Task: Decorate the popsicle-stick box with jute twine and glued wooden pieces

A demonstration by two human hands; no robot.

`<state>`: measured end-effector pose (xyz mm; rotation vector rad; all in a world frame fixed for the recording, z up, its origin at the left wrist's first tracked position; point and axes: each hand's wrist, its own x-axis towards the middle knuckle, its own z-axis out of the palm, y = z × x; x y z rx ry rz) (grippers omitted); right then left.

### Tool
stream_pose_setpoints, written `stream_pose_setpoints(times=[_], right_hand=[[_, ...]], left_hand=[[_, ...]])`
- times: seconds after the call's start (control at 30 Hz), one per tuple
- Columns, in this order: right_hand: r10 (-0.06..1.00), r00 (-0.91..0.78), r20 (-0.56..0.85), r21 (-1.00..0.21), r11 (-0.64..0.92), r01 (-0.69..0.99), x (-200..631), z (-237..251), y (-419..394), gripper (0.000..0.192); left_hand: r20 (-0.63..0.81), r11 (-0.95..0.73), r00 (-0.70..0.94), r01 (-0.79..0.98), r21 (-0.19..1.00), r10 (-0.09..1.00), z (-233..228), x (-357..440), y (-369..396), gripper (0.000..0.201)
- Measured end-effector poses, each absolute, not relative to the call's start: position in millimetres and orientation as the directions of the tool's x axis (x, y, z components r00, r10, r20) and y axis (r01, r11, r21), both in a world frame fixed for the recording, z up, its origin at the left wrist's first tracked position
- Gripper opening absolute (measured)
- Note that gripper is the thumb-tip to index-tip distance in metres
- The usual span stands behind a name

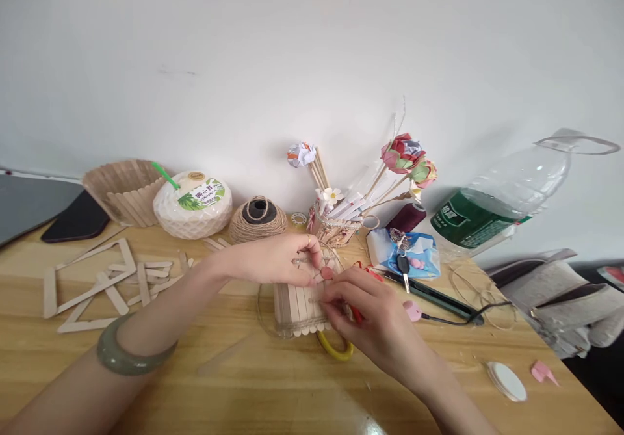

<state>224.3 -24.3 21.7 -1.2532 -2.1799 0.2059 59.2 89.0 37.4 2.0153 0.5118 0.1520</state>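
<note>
Two bare hands at one stick panel on a wooden surface [234, 370]. The stick panel [292, 308], one row of flat sticks with twine across its lower part, lies near the middle of the surface, rounded ends toward the wearer. Left hand [295, 259]: fingers bent and partly closed, fingertips on the panel's upper part; one ring, one bangle [136, 346]. Right hand [358, 298]: thumb and fingers drawn nearly together at the panel's right side. Whether either hand grips anything cannot be told. One small red piece [326, 272] sits between the hands; one yellow handle [337, 355] shows beneath the right.

Along the back edge, left to right: one stick basket [131, 206], one white coconut [190, 219] with one green straw [166, 175], one twine ball [253, 225], one flower pot [336, 232] bearing three large paper flowers [402, 154], one dark spool [407, 218]. Toward the right edge: one blue packet [428, 256], one key [404, 271], one bottle [480, 217] on its side. Near that edge, forward: white discs [507, 382], number unclear, and one pink scrap [543, 372]. Toward the left edge: loose sticks [112, 292], too overlapped to count.
</note>
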Motion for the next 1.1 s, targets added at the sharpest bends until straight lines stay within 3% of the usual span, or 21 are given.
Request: stream_pose_setpoints(times=[0.27,0.6,0.73,0.83,0.9,1.0,1.1], right_hand=[[0.831,-0.358,0.425,-0.417,0.531,0.738,224.9,22.9,-24.6,0.014],[0.841,-0.352,0.41,-0.455,0.524,0.721,228.7,28.1,-25.6,0.013],[0.914,-0.186,0.362,-0.473,0.352,0.808,242.4,41.3,-28.4,0.014],[0.982,-0.044,0.184,-0.381,0.113,0.918,250.0,44.5,-26.8,0.033],[0.997,-0.024,0.075,-0.339,0.048,0.94,251.9,42.8,-23.9,0.039],[0.998,-0.056,0.017,-0.41,0.058,0.91,251.5,39.1,-19.7,0.036],[0.997,-0.048,0.06,-0.544,0.073,0.836,248.4,38.1,-19.0,0.023]], left_hand=[[-0.109,-0.514,0.856,0.4,0.758,0.505,41.2,62.7,76.2,0.032],[-0.1,-0.548,0.833,0.443,0.709,0.544,39.1,62.4,73.4,0.029],[-0.137,-0.546,0.834,0.465,0.697,0.535,45.1,61.9,72.5,0.027],[-0.18,-0.531,0.844,0.468,0.706,0.505,48.6,59.9,73.2,0.023],[-0.184,-0.536,0.86,0.449,0.715,0.475,48.3,58.1,75.0,0.021],[-0.156,-0.547,0.884,0.402,0.735,0.44,45.5,55.8,78.3,0.021],[-0.139,-0.537,0.899,0.366,0.76,0.416,43.7,54.7,80.1,0.021]])
